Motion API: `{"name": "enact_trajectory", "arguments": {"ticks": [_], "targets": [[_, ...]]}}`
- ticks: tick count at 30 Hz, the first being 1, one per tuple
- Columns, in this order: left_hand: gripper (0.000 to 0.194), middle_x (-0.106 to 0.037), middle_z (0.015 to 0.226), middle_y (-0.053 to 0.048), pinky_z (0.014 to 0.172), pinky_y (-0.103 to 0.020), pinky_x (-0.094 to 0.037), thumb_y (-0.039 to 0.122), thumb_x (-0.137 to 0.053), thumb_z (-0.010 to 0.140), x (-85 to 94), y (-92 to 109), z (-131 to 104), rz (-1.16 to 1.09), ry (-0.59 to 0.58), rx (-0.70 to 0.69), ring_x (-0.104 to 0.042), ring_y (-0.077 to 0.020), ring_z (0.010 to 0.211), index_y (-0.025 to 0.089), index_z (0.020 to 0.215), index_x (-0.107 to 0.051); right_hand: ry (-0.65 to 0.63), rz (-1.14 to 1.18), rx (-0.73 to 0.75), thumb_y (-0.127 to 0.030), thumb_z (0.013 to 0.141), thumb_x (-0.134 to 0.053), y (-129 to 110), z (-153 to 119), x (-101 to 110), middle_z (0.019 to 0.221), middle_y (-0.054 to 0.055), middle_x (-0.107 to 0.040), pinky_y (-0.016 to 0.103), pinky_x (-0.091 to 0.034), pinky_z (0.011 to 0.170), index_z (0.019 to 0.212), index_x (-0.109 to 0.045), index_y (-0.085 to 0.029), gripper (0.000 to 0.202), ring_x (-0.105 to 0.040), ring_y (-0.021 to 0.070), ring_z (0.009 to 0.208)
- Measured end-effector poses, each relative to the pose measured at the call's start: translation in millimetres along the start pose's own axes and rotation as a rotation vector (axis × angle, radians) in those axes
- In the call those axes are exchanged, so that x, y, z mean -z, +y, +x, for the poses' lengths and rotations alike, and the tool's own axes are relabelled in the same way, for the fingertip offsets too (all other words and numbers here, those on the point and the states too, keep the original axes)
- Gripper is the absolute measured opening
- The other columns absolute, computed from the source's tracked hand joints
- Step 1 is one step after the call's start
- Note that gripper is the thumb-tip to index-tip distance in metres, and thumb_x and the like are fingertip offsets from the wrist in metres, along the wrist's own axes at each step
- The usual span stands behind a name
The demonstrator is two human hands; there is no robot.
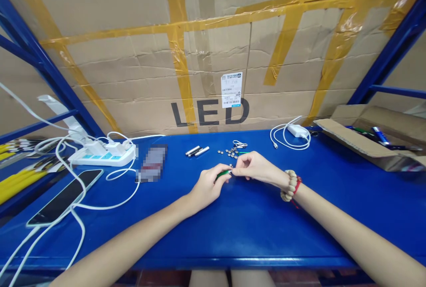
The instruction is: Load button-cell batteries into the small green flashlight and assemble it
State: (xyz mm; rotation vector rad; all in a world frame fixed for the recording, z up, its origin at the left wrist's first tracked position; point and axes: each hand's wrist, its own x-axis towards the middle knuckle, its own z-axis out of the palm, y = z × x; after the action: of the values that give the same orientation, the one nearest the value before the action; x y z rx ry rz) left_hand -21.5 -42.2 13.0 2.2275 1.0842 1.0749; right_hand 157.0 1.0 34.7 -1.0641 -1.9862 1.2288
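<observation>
Near the middle of the blue table (pixel 206 242), my left hand (pixel 207 186) is closed round a small green tube (pixel 222 174), which lies slanted between thumb and fingers. My right hand (pixel 254 167), with a beaded bracelet at the wrist, pinches at the tube's right end, where a small shiny metal part (pixel 230 168) shows. Its fingertips hide most of what they grip. Just beyond the hands lie several small round silvery pieces (pixel 232 152). To their left rest several silver cylinders (pixel 196 151). Behind the round pieces is a small white loop of cord (pixel 238 144).
On the left are a white power strip (pixel 103 155) with cables, a phone (pixel 66 197) and a blurred dark item (pixel 153 163). A white charger (pixel 297 131) and an open cardboard box (pixel 353 143) with pens are on the right. Behind stands a large taped carton (pixel 133 78).
</observation>
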Motion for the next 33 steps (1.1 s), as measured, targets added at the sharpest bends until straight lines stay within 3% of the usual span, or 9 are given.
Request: {"name": "enact_trajectory", "arguments": {"ticks": [4,7,10,18,24,33], "targets": [[0.017,-0.057,0.064,0.002,0.061,-0.020,-0.041,0.022,-0.040,0.087,0.3,2,6,-0.005,0.039,0.073,-0.053,-0.0101,0.059,0.016,0.088,-0.056,0.197,-0.120,0.220,-0.041,0.068,-0.068,-2,0,-4,0.070,0.002,-0.060,0.021,-0.041,0.048,0.079,-0.063,-0.014,0.029,-0.049,0.0069,0.049],[0.018,-0.054,0.064,0.002,0.063,-0.020,-0.040,0.023,-0.037,0.088,0.5,3,7,-0.022,0.022,0.079,-0.052,-0.0100,0.060,0.016,0.087,-0.054,0.211,-0.229,0.414,-0.040,0.072,-0.065,-6,-2,-1,0.081,0.005,-0.062,0.024,-0.044,0.056,0.080,-0.067,-0.017,0.024,-0.052,0.0096,0.058],[0.021,-0.051,0.062,0.003,0.063,-0.020,-0.039,0.023,-0.035,0.088,0.6,5,7,-0.031,-0.011,0.072,-0.050,-0.0098,0.060,0.016,0.080,-0.052,0.174,-0.280,0.518,-0.042,0.073,-0.064,-8,-3,4,0.077,0.005,-0.062,0.027,-0.045,0.063,0.078,-0.071,-0.020,0.023,-0.055,0.0147,0.071],[0.024,-0.044,0.062,0.004,0.055,-0.020,-0.032,0.026,-0.030,0.089,-0.9,2,4,-0.086,-0.125,0.132,-0.041,-0.0091,0.055,0.015,0.087,-0.052,0.003,-0.220,0.493,-0.038,0.074,-0.064,-6,-2,11,0.076,0.004,-0.061,0.025,-0.045,0.055,0.076,-0.072,-0.019,0.021,-0.055,0.0114,0.061],[0.024,-0.046,0.065,0.004,0.060,-0.021,-0.034,0.026,-0.028,0.091,0.8,1,3,0.019,-0.184,0.105,-0.044,-0.0103,0.059,0.020,0.093,-0.051,0.011,-0.270,0.478,-0.038,0.075,-0.063,-7,-4,11,0.073,0.003,-0.062,0.025,-0.045,0.061,0.069,-0.071,-0.020,0.020,-0.057,0.0135,0.069],[0.018,-0.049,0.075,0.001,0.063,-0.023,-0.037,0.025,-0.026,0.092,-0.7,4,0,0.072,-0.227,0.091,-0.047,-0.0128,0.067,0.020,0.090,-0.043,0.039,-0.247,0.430,-0.041,0.070,-0.067,-5,-3,9,0.069,0.004,-0.062,0.025,-0.045,0.060,0.064,-0.067,-0.017,0.024,-0.057,0.0139,0.067]]}}
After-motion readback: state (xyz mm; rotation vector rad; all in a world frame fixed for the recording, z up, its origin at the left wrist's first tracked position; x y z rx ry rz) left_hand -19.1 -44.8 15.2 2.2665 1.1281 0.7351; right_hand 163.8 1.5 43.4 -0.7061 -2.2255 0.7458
